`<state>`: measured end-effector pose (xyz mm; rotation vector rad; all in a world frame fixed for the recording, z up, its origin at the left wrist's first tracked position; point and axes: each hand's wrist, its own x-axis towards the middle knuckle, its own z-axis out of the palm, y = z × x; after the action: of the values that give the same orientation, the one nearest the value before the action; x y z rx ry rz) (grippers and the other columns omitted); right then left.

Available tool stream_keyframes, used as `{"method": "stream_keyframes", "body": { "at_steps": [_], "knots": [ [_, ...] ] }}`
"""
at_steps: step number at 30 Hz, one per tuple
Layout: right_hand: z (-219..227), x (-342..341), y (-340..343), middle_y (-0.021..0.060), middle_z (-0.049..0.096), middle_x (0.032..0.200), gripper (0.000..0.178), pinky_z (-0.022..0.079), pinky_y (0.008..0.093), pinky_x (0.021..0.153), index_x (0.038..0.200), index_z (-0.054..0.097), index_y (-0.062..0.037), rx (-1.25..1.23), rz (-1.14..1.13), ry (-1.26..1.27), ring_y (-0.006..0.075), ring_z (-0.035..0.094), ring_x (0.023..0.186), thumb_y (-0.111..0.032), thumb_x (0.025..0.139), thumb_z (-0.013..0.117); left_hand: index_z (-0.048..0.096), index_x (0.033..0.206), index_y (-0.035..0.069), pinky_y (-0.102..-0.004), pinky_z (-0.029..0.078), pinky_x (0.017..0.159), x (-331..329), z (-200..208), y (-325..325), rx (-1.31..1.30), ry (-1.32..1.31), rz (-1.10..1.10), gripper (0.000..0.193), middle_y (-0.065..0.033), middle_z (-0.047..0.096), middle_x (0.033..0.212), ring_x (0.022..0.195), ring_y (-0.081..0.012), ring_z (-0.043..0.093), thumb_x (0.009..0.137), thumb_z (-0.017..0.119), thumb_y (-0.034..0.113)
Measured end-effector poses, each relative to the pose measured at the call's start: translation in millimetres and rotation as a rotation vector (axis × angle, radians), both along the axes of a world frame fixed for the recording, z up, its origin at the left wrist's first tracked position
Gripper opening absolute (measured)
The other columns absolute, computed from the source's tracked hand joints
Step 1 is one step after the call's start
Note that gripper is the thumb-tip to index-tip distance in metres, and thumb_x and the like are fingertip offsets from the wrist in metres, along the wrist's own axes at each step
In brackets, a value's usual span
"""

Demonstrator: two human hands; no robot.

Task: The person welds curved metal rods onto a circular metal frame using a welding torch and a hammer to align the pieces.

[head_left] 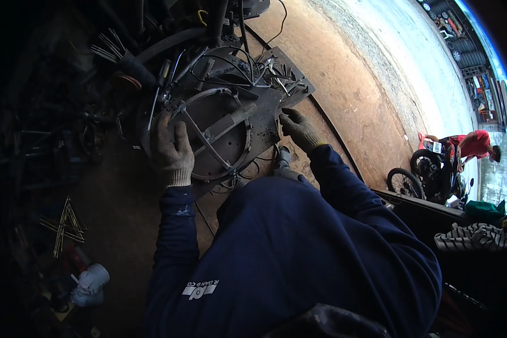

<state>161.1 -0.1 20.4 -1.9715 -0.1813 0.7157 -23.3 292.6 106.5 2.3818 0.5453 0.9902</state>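
Observation:
Both my hands wear knitted work gloves. My left hand (173, 147) is at the left edge of a dark steel worktable (267, 115), its fingers stretched upward and its thumb apart, beside a curved metal frame. That frame (200, 128), a bent rod with crossing bars, lies on the round part of the tabletop. A flat metal bar (234, 122) lies across its middle. At the table's right edge is my right hand (300, 129), its fingers curled together; what they hold, if anything, is hidden.
Metal offcuts (284, 79) and a looped black cable (248, 70) lie at the table's far side. Thin rods stand in a dark holder (132, 67). More yellowish rods (65, 228) lie at left. A person in red (474, 145) is by a motorcycle (431, 169) at right.

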Motion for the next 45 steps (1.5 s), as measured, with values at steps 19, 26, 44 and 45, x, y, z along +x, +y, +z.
{"method": "stream_keyframes", "body": {
  "at_steps": [19,26,44,45],
  "knots": [
    [-162.6,-131.4,-247.7,0.0109,0.068,0.079,0.045,0.053,0.0348,0.064,0.103,0.068,0.0026,-0.616,-0.117,0.512,0.0202,0.067,0.069,-0.041,0.095,0.060,0.064,0.120,0.004,-0.0449,0.049,0.101,83.8,79.7,30.4,0.217,0.222,-0.458,0.036,-0.0180,0.063,0.126,0.126,-0.0331,0.056,0.091,0.070,0.024],
    [-149.0,-107.8,-194.4,0.0069,0.068,0.082,0.040,0.051,0.0329,0.062,0.116,0.066,0.0000,-0.391,-0.199,0.441,0.0176,0.064,0.068,-0.034,0.098,0.058,0.047,0.144,0.010,-0.0438,0.040,0.115,189.3,59.2,35.9,0.680,0.882,-0.673,0.074,-0.0161,0.050,0.147,0.134,-0.0341,0.050,0.076,0.074,0.019],
    [-235.7,-128.1,-269.5,0.0033,0.054,0.066,0.029,0.040,0.0334,0.047,0.109,0.060,-0.0024,-0.125,-0.469,0.592,0.0182,0.052,0.053,-0.029,0.098,0.059,0.058,0.114,0.002,-0.0457,0.048,0.098,228.7,70.9,26.8,0.799,1.133,-0.831,0.053,-0.0202,0.060,0.112,0.112,-0.0387,0.057,0.067,0.077,0.018],
    [-236.3,-124.9,-268.8,0.0028,0.054,0.066,0.031,0.039,0.0336,0.046,0.111,0.060,-0.0016,-0.098,-0.458,0.631,0.0180,0.051,0.052,-0.030,0.098,0.059,0.058,0.111,0.001,-0.0455,0.049,0.096,225.3,76.9,27.6,0.717,1.058,-0.865,0.053,-0.0196,0.061,0.108,0.108,-0.0388,0.058,0.066,0.077,0.019]
  ]
}}
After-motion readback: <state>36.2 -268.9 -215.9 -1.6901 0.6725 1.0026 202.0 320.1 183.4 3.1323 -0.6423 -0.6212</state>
